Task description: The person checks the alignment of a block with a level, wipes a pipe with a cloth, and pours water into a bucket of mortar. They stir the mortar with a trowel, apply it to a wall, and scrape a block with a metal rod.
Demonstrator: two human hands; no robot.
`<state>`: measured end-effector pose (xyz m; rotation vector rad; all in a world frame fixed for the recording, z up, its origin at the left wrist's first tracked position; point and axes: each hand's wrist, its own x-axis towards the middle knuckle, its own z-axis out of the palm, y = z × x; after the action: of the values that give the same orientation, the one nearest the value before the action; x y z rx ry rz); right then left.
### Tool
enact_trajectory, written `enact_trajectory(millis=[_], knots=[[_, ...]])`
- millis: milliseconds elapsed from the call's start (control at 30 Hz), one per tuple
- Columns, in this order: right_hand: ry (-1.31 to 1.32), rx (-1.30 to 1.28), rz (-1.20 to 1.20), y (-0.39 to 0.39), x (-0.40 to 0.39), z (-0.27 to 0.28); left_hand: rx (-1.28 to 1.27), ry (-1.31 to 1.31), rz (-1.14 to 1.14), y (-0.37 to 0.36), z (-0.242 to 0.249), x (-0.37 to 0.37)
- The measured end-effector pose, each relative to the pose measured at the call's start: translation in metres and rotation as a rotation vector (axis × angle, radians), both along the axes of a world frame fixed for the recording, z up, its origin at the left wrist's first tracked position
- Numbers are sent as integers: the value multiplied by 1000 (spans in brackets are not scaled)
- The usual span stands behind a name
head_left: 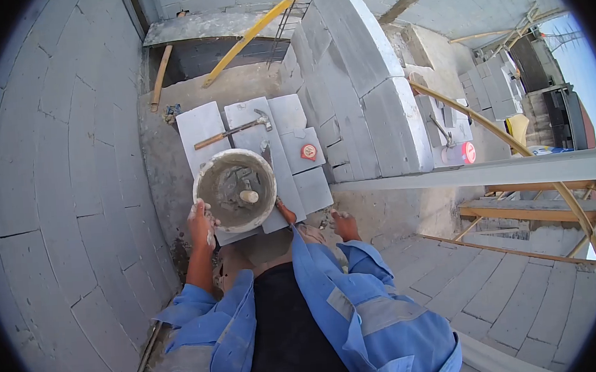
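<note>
A round bucket with grey mortar inside stands on light grey blocks. A pale, rounded tool handle sticks up from the mortar. My left hand grips the bucket's near left rim, with mortar smeared on its fingers. To the right of the bucket is my right hand, apart from it, fingers loosely curled and their grip unclear. Beyond the bucket lies a hammer across two blocks. A red tape measure rests on a block at the right. Another wooden handle shows beside the bucket.
Block walls rise at the left and right. A yellow level leans at the back near rebar. Further right are a pink and white bucket, wooden poles and another hammer.
</note>
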<state>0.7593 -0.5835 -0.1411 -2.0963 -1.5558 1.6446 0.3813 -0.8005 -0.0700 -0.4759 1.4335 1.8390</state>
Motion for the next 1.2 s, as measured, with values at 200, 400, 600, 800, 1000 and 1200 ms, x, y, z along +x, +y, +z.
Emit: enact_trajectory(millis=[200, 400, 600, 800, 1000, 1200], knots=[[53, 687, 277, -47, -184, 120, -457, 534, -325, -30, -80, -47], [-313, 523, 697, -45, -252, 118, -610, 1151, -560, 5, -76, -65], [-317, 343, 869, -69, -273, 87, -571, 740, -726, 10, -90, -89], [-218, 178, 937, -70, -272, 39, -603, 710, -727, 17, -97, -93], [-325, 31, 743, -64, -285, 42, -581, 670, -994, 50, -93, -116], [-169, 257, 677, -86, -264, -51, -319, 930, -1226, 79, -96, -144]])
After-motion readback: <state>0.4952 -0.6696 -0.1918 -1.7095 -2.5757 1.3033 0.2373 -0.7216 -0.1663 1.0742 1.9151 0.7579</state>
